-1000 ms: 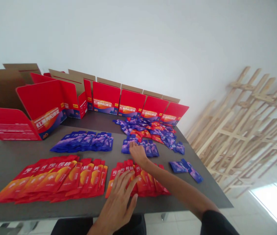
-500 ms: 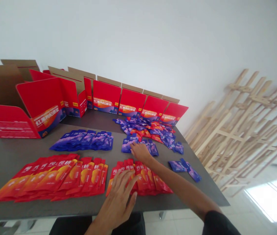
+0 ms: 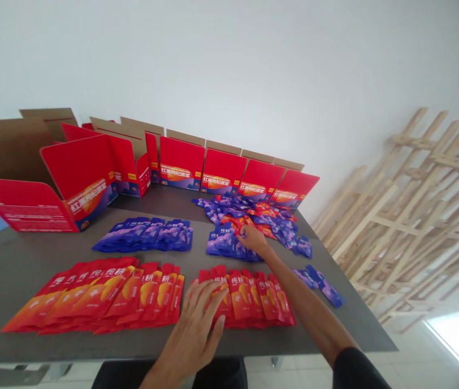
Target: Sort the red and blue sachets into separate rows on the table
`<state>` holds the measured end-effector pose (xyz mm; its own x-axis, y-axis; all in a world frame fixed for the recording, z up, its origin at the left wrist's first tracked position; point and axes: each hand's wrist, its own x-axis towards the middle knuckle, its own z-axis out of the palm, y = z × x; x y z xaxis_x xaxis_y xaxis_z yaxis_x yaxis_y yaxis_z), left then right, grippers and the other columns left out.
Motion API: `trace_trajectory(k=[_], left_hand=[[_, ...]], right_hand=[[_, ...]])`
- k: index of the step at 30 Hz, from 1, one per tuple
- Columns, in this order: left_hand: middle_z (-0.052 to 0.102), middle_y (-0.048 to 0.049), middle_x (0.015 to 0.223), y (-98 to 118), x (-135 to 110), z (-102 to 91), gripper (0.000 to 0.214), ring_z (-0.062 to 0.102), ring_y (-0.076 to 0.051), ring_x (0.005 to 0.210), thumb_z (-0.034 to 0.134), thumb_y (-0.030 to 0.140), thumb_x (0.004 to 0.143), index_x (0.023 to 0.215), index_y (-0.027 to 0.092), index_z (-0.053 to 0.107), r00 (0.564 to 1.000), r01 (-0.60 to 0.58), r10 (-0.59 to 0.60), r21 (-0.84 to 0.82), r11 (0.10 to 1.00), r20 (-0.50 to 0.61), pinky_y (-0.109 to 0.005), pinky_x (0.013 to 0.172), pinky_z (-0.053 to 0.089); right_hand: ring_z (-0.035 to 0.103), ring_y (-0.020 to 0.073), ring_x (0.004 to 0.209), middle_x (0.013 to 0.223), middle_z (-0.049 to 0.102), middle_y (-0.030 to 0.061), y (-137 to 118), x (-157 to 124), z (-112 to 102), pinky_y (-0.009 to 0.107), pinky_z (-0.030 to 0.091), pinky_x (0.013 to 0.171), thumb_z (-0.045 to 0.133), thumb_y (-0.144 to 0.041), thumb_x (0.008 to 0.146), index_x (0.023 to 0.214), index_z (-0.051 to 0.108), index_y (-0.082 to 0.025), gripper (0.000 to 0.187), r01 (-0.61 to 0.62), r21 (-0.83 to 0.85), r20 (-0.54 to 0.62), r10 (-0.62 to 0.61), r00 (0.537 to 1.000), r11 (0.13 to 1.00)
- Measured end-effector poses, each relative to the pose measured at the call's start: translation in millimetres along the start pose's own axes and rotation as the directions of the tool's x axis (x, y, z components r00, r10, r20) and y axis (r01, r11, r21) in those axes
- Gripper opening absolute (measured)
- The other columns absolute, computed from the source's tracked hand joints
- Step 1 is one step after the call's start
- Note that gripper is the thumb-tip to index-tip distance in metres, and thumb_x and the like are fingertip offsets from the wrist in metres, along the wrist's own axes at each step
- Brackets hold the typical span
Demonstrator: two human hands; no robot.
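Note:
My left hand (image 3: 197,329) lies flat with fingers spread on the near row of red sachets (image 3: 249,298) at the table's front edge. My right hand (image 3: 252,238) reaches across to the small row of blue sachets (image 3: 223,242), fingers bent and touching its right end beside the mixed pile of blue and red sachets (image 3: 260,217). Whether it grips a sachet is not visible. A longer row of red sachets (image 3: 95,294) lies to the left, with a longer row of blue sachets (image 3: 144,234) behind it.
Open red cartons (image 3: 221,175) stand in a line along the back of the dark table (image 3: 19,265), with a big one (image 3: 63,189) at the far left. Two or three loose blue sachets (image 3: 321,283) lie near the right edge. Wooden frames (image 3: 416,200) lean against the wall.
My right hand has moved right and farther away, from the left part of the small blue row to its right end near the mixed pile. My left hand has stayed on the red sachets.

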<state>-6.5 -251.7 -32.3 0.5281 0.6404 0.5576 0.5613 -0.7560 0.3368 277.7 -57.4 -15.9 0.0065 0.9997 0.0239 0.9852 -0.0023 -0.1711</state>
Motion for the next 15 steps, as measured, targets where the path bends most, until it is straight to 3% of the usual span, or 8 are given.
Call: trace_trajectory(k=[8, 15], left_hand=[[0.060, -0.0087, 0.148, -1, -1, -2.0, 0.051, 0.051, -0.028, 0.141, 0.050, 0.024, 0.103, 0.154, 0.025, 0.047, 1.000, -0.002, 0.002, 0.001, 1.000, -0.002, -0.055, 0.124, 0.037], [0.064, -0.0083, 0.143, -6, -7, -4.6, 0.048, 0.054, -0.027, 0.136, 0.050, 0.020, 0.102, 0.149, 0.024, 0.053, 1.000, -0.008, 0.008, -0.003, 1.000, -0.024, -0.050, 0.122, 0.040]], right_hand=[[0.067, 0.0186, 0.102, 0.108, 0.074, 0.0035, -8, 11, 4, 0.028, 0.046, 0.083, 0.061, -0.036, 0.096, 0.104, 0.066, -0.021, 0.018, 0.005, -0.001, -0.001, -0.005, 1.000, 1.000], [0.067, 0.0220, 0.107, 0.114, 0.075, 0.0080, -17, 26, 0, 0.029, 0.046, 0.085, 0.060, -0.031, 0.096, 0.110, 0.068, -0.020, 0.020, 0.029, -0.088, -0.018, -0.031, 0.999, 0.996]])
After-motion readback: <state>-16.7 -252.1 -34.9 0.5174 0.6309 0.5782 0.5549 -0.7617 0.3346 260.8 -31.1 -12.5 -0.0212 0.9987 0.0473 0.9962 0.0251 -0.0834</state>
